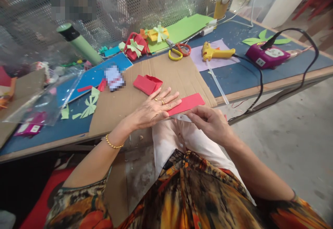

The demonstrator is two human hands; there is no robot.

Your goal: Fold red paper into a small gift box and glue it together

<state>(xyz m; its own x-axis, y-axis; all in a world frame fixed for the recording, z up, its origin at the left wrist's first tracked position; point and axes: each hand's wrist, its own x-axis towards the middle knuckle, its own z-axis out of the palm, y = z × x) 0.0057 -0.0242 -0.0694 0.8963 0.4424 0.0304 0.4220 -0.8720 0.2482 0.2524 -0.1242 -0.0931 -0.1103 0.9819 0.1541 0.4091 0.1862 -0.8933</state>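
Note:
My left hand (158,106) lies flat with fingers spread over the left part of a red paper strip (188,103) at the front edge of the brown cardboard (117,100). Just right of it, my right hand (212,121) pinches a thin whitish tool (184,118) with a small hole near its end, held along the strip's near edge. A folded red paper piece (147,84) rests on the cardboard beyond my left hand. Scissors (179,52) with yellow and red handles lie at the cardboard's far edge.
A yellow glue gun (217,52) rests on lilac paper, its cable running to a purple power socket (269,54). A glue stick (217,82) lies nearby. Green sheets (182,29), a red box with a bow (135,45) and a green bottle (82,45) stand along the back.

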